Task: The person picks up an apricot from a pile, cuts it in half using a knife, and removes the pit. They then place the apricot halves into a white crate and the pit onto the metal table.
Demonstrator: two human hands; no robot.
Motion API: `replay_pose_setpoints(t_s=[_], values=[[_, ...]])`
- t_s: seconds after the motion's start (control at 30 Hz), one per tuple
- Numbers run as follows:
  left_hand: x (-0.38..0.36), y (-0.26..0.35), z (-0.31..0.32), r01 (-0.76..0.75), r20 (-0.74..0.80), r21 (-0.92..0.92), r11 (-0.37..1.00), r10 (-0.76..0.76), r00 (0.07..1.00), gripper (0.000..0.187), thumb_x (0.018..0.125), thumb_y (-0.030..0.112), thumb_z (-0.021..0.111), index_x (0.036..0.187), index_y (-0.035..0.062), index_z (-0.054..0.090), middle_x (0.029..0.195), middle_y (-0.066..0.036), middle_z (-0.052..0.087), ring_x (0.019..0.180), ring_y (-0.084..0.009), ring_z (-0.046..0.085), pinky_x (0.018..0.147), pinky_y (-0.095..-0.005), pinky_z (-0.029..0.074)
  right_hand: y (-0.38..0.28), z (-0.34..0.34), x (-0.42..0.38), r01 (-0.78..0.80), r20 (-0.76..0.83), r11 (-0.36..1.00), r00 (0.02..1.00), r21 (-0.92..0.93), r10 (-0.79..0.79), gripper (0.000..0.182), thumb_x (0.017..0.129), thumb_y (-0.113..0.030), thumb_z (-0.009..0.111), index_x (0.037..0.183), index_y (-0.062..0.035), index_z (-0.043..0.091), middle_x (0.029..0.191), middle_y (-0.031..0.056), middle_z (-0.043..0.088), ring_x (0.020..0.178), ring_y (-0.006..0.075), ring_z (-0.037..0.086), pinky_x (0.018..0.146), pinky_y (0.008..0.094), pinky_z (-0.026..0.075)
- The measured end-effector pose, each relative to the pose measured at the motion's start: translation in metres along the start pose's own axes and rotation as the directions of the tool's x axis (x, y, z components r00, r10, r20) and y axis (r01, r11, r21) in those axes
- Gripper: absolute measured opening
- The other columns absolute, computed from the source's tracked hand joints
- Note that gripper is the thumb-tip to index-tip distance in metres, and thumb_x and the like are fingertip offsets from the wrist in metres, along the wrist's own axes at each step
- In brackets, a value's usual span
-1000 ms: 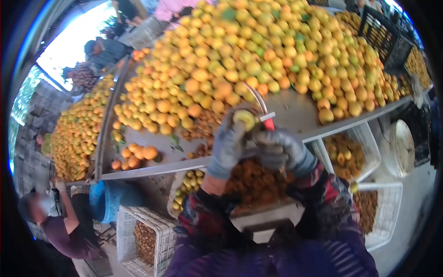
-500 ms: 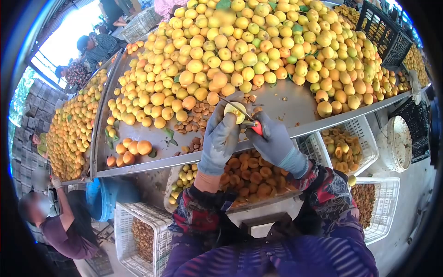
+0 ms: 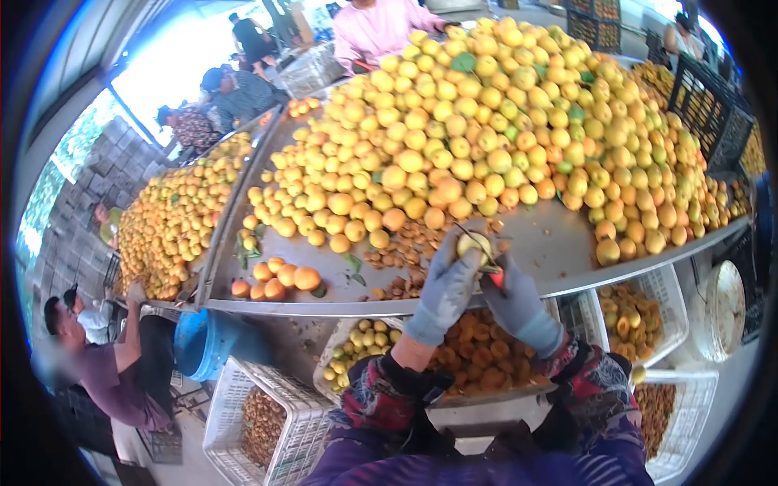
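A yellow apricot [image 3: 478,243] is pinched in the fingers of my left hand [image 3: 444,285], which wears a grey glove. My right hand [image 3: 521,306], gloved the same way, is wrapped round the red handle of a small knife [image 3: 497,278]. Its thin blade is at the apricot, partly hidden by fruit and fingers. Both hands are close together over the front edge of a metal table [image 3: 559,243]. Behind them rises a large heap of apricots [image 3: 486,138], and brown pits [image 3: 413,243] lie scattered beside my left hand.
Below the table edge stands a container of apricot halves [image 3: 478,352], flanked by crates of whole green-yellow fruit [image 3: 362,348] and more halves [image 3: 628,320]. White crates [image 3: 284,405] of pits stand on both sides. A blue bucket [image 3: 198,344] and a person [image 3: 113,373] are at left.
The view has tilted upward and shifted left, so the table and hands appear lower and farther right. Both hands keep hold of the apricot and knife; the apricot's pale face is less visible.
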State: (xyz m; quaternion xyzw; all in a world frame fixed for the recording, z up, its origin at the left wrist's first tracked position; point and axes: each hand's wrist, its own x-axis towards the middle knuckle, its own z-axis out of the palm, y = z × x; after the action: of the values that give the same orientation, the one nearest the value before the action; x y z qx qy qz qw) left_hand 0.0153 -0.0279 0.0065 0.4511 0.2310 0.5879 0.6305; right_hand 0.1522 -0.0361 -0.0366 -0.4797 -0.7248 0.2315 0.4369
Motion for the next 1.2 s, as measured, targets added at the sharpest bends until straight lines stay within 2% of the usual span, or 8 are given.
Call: replay_pose_setpoints(t_s=[0.1, 0.17, 0.5, 0.6, 0.67, 0.77, 0.97, 1.2], values=[[0.006, 0.006, -0.005, 0.020, 0.036, 0.186, 0.982, -0.027, 0.999, 0.043, 0.093, 0.017, 0.055, 0.133, 0.0028, 0.043, 0.111, -0.003, 0.055, 0.100, -0.0101, 0.052, 0.086, -0.0217, 0.044, -0.008, -0.009, 0.004, -0.008, -0.032, 0.995, 0.999, 0.097, 0.012, 0.027, 0.084, -0.018, 0.060, 0.097, -0.0025, 0.043, 0.069, 0.0222, 0.059, 0.068, 0.0433, 0.059, 0.055, 0.0486, 0.045], [0.007, 0.002, -0.013, -0.183, 0.118, 0.521, 0.834, 0.142, 0.983, 0.047, 0.091, 0.012, 0.058, 0.134, 0.0025, 0.042, 0.112, -0.003, 0.055, 0.100, -0.0099, 0.052, 0.087, -0.0232, 0.045, -0.009, -0.012, 0.003, -0.027, -0.007, 0.994, 1.000, 0.102, 0.027, 0.025, 0.084, -0.016, 0.059, 0.098, -0.0028, 0.044, 0.069, 0.0226, 0.059, 0.068, 0.0440, 0.059, 0.055, 0.0484, 0.045], [0.003, -0.020, 0.000, -0.042, -0.221, -0.049, 0.998, 0.030, 0.975, 0.033, 0.091, 0.019, 0.061, 0.119, 0.0027, 0.053, 0.105, -0.003, 0.059, 0.089, -0.0090, 0.057, 0.075, -0.0217, 0.049, -0.012, 0.012, 0.000, -0.174, -0.056, 0.985, 0.983, 0.020, 0.174, 0.028, 0.084, -0.018, 0.060, 0.100, -0.0042, 0.042, 0.069, 0.0234, 0.059, 0.067, 0.0448, 0.058, 0.057, 0.0506, 0.045], [0.007, -0.025, 0.006, -0.088, -0.376, -0.069, 0.994, 0.056, 0.925, 0.031, 0.092, 0.031, 0.059, 0.111, 0.0062, 0.057, 0.091, -0.001, 0.061, 0.075, -0.0073, 0.057, 0.063, -0.0205, 0.048, -0.010, 0.019, -0.005, -0.134, -0.089, 0.990, 0.988, -0.039, 0.130, 0.034, 0.081, -0.022, 0.065, 0.099, -0.0048, 0.041, 0.068, 0.0248, 0.058, 0.067, 0.0461, 0.058, 0.056, 0.0514, 0.045], [-0.002, -0.005, 0.007, 0.178, -0.381, 0.034, 0.983, -0.152, 0.912, 0.033, 0.092, 0.041, 0.056, 0.102, 0.0090, 0.060, 0.068, 0.004, 0.055, 0.054, -0.0073, 0.048, 0.047, -0.0218, 0.042, -0.017, 0.011, -0.002, -0.156, -0.044, 0.987, 0.987, -0.039, 0.155, 0.031, 0.083, -0.018, 0.062, 0.100, -0.0037, 0.041, 0.070, 0.0245, 0.058, 0.067, 0.0447, 0.058, 0.055, 0.0511, 0.044], [0.004, -0.005, 0.002, -0.023, -0.142, -0.014, 1.000, 0.021, 0.990, 0.040, 0.091, 0.025, 0.062, 0.122, 0.0019, 0.052, 0.104, -0.001, 0.059, 0.086, -0.0060, 0.054, 0.071, -0.0195, 0.048, -0.014, 0.007, 0.000, -0.123, -0.078, 0.992, 0.989, 0.025, 0.124, 0.028, 0.084, -0.017, 0.060, 0.100, -0.0034, 0.041, 0.070, 0.0233, 0.058, 0.067, 0.0435, 0.059, 0.055, 0.0501, 0.045], [0.011, -0.013, -0.013, -0.243, -0.109, 0.362, 0.900, 0.299, 0.948, 0.038, 0.091, 0.019, 0.060, 0.123, -0.0001, 0.050, 0.103, 0.000, 0.056, 0.085, -0.0061, 0.053, 0.070, -0.0208, 0.047, -0.018, 0.007, 0.002, -0.125, -0.048, 0.992, 0.991, -0.024, 0.124, 0.029, 0.085, -0.018, 0.059, 0.101, -0.0031, 0.041, 0.069, 0.0215, 0.059, 0.066, 0.0426, 0.059, 0.055, 0.0492, 0.046], [0.006, -0.005, 0.000, -0.064, -0.263, 0.020, 0.998, 0.067, 0.963, 0.043, 0.095, 0.041, 0.050, 0.115, 0.0033, 0.052, 0.091, -0.002, 0.057, 0.072, -0.0107, 0.054, 0.058, -0.0233, 0.046, -0.017, 0.013, -0.004, -0.189, 0.013, 0.976, 0.981, -0.110, 0.192, 0.031, 0.085, -0.018, 0.059, 0.103, -0.0029, 0.040, 0.067, 0.0210, 0.059, 0.065, 0.0415, 0.060, 0.055, 0.0488, 0.046]])
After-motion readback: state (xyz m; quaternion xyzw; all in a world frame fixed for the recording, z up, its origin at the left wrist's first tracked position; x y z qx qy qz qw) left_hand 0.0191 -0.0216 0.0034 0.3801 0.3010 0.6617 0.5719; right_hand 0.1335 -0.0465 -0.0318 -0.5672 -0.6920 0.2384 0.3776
